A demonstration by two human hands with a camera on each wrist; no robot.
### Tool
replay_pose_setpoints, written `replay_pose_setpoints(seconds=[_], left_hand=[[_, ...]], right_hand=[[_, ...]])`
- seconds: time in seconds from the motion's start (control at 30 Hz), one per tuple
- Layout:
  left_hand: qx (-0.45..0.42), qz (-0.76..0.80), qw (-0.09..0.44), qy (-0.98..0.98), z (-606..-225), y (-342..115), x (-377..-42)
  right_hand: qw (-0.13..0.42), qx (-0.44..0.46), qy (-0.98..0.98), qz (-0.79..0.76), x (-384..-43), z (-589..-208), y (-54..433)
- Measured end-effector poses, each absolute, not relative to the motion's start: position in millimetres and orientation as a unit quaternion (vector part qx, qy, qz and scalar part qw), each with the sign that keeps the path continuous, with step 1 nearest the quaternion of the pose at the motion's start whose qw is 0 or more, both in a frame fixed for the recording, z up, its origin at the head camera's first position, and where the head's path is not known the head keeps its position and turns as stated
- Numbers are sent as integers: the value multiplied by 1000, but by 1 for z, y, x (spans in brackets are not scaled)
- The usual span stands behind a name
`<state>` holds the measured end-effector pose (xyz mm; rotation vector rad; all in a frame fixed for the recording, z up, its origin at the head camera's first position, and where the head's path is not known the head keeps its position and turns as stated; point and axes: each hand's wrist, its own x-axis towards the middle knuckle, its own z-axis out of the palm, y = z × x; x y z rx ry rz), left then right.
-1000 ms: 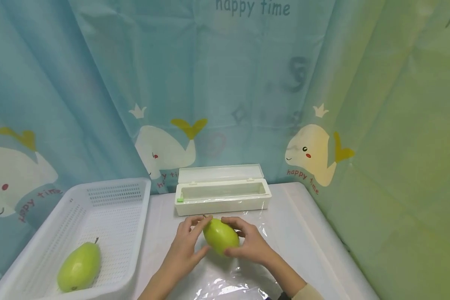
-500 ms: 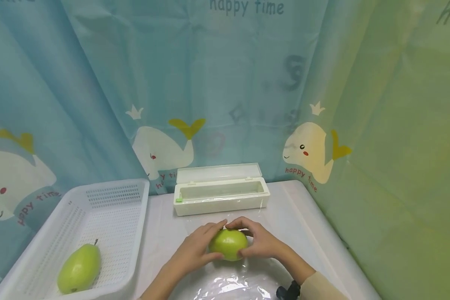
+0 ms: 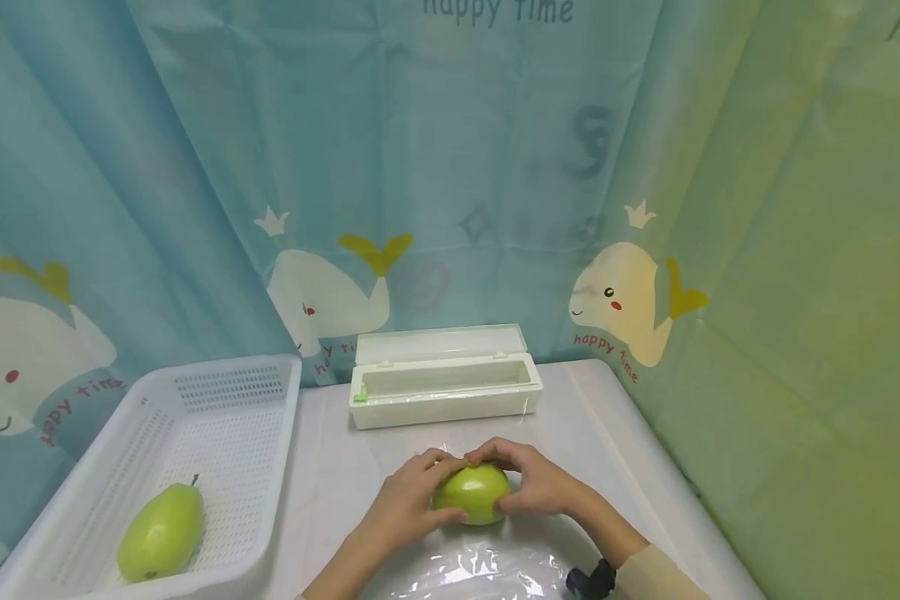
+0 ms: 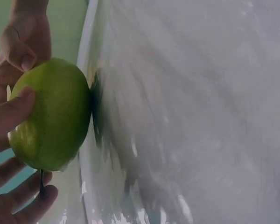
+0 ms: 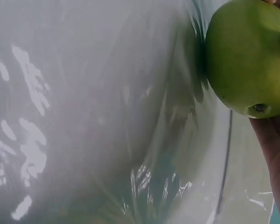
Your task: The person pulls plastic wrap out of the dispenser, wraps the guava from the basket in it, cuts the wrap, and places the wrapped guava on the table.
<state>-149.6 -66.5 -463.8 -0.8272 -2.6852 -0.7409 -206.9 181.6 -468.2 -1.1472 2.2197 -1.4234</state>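
A green pear [image 3: 474,493] lies sideways, close over clear plastic film [image 3: 457,571] spread on the table. Fingers and thumb of my left hand [image 3: 408,504] curl round its left side, the stem end, with the stem [image 4: 41,179] beside the fingers in the left wrist view. On the other side my right hand [image 3: 542,483] grips the pear, thumb in front and fingers over the top. The right wrist view shows the pear's dark blossom end [image 5: 259,108]. Behind the hands stands a white wrap dispenser box [image 3: 450,408], its lid raised.
At the left is a white slatted plastic basket [image 3: 288,433] with a second green pear [image 3: 161,533] inside. Blue and green curtains [image 3: 450,167] with whale prints rise behind and to the right of the white table [image 3: 577,417].
Both hands have shifted right and slightly nearer with the pear. It has turned from a slanted pose to lying sideways, and the left hand has closed in on it.
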Motion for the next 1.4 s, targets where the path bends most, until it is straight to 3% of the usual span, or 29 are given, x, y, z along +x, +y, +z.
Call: replay_pose_setpoints(seconds=[1.13, 1.27, 1.4], left_hand=[[-248, -305, 70, -917, -471, -71, -145], [-230, -294, 93, -923, -467, -81, -139], [-221, -292, 152, -918, -461, -97, -126]], right_hand=[[121, -377, 803, -445, -203, -473, 192], [84, -371, 824, -420, -196, -469, 200], [31, -357, 849, -387, -183, -463, 213]])
